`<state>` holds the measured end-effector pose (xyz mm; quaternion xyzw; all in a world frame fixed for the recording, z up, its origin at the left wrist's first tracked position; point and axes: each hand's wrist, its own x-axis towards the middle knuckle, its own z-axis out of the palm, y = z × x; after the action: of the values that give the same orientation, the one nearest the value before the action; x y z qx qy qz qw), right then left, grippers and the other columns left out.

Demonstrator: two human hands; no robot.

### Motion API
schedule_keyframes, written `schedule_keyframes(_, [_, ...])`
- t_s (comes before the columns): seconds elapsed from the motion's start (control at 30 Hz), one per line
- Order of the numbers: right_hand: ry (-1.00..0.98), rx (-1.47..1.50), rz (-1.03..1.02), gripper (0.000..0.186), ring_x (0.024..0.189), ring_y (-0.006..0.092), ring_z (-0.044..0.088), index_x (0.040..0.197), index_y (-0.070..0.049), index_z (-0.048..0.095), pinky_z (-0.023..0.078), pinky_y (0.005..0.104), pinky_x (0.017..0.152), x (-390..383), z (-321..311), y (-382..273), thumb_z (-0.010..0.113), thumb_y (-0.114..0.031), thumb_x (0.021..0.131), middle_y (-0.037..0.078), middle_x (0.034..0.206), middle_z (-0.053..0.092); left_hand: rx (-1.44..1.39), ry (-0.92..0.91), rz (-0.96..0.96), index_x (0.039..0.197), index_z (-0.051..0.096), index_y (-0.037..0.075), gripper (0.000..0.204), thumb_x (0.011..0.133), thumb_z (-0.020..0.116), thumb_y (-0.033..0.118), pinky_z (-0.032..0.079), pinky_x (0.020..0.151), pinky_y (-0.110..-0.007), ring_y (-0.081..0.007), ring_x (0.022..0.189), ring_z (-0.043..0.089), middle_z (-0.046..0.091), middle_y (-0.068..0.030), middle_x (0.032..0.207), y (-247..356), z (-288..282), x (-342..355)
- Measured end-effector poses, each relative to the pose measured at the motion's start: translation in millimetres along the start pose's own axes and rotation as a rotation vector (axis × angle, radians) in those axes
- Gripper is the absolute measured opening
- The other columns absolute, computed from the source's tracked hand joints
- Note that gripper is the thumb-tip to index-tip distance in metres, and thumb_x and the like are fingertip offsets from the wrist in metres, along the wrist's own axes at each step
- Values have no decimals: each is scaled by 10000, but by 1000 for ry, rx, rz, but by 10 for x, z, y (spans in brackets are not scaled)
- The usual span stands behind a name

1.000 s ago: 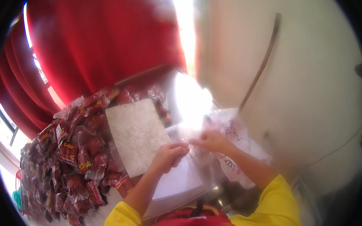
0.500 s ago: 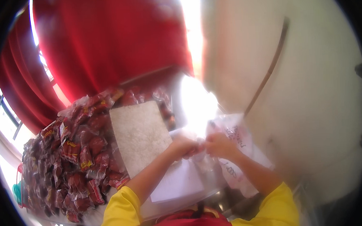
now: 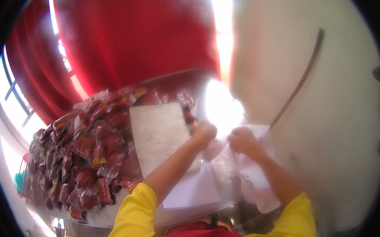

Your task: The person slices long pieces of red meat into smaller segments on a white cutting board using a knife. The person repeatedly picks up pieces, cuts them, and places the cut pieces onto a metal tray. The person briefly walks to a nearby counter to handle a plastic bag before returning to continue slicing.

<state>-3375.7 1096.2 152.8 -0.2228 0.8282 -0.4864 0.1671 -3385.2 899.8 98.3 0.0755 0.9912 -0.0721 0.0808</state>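
My left hand [image 3: 205, 134] is closed, with the fingers curled and blurred, over the table just right of a pale rectangular board [image 3: 158, 133]. Facing it across a small gap, my right hand [image 3: 242, 139] is closed too, at the top of a white bag [image 3: 262, 185] with dark handwriting. A crumpled piece of clear plastic [image 3: 221, 165] lies below and between both hands, with a pinkish part near the left one. What the fingers grip is hidden by glare and blur. White paper sheets [image 3: 191, 189] lie under my left forearm.
A large heap of clear packets with dark red contents [image 3: 88, 154] covers the table's left side, reaching behind the board. Bright sunlight [image 3: 223, 108] glares beyond my hands. Red curtains [image 3: 138, 39] hang behind, and a pale wall [image 3: 302, 125] stands at the right.
My hands have come apart, the left rising slightly and the right moving a little up. The whole view has shifted, so the table appears farther right.
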Motion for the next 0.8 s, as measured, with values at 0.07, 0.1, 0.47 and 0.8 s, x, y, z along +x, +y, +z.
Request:
schedule_keyframes(0.07, [53, 97, 24, 229, 502, 176, 615, 755, 75, 621, 491, 306, 455, 56, -51, 4, 541, -123, 838, 131, 624, 624, -169, 346, 59, 795, 700, 60, 88, 712, 677, 79, 508, 660, -315, -214, 794, 647, 652, -108, 859, -32, -119, -107])
schedule_keyframes(0.1, [48, 165, -55, 239, 499, 180, 616, 743, 77, 620, 490, 316, 456, 95, -66, 67, 540, -127, 836, 146, 617, 625, -101, 376, 100, 809, 686, 39, 86, 749, 639, 81, 507, 671, -340, -237, 806, 638, 648, -120, 853, 10, -165, -136])
schedule_keyframes(0.47, [-140, -405, -46, 264, 576, 179, 617, 827, -2, 645, 490, 320, 537, -598, -318, 659, 594, -252, 896, 132, 727, 652, -1066, 121, 90, 1291, 529, -13, 508, 956, 559, 368, 506, 849, -382, -301, 981, 645, 644, -227, 1111, 376, 511, -2789])
schedule_keyframes(0.8, [-985, -205, -244, 328, 585, 156, 556, 782, -5, 634, 467, 341, 581, -1966, 2591, -620, 598, -303, 915, 89, 639, 605, -1579, 460, -1652, 1078, 671, 67, 349, 905, 645, 369, 505, 722, -268, -116, 813, 620, 669, -32, 886, 1690, 2450, -6767])
